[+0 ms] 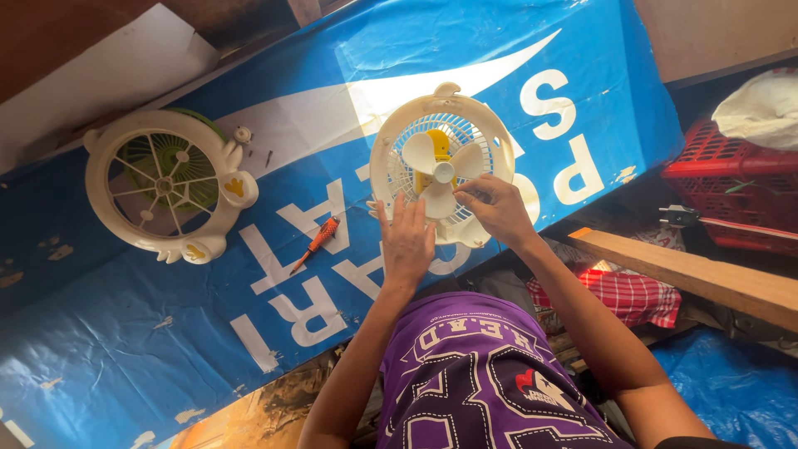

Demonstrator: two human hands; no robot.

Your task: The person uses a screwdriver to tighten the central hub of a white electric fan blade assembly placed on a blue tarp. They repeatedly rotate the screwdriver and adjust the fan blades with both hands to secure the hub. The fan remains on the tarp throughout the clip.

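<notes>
Small cream fan body [441, 166] lies face-up on the blue printed tarp [125, 333], blades exposed. Left hand [406, 241] rests flat, fingers extended, on the lower rim, apparently steadying it. Right hand [497, 208] pinches a fan blade [470, 162] between thumb and fingertips. Detached front grille [166, 185] sits well apart to the left; an orange screwdriver [317, 242] lies between them.

Fan [442, 166]: the left hand [407, 241] and right hand [497, 208] cover its bottom rim.
Red basket [731, 183]: cut off by the right edge.
Screws [269, 156]: tiny dark bits, maybe screws; too small to tell.
</notes>
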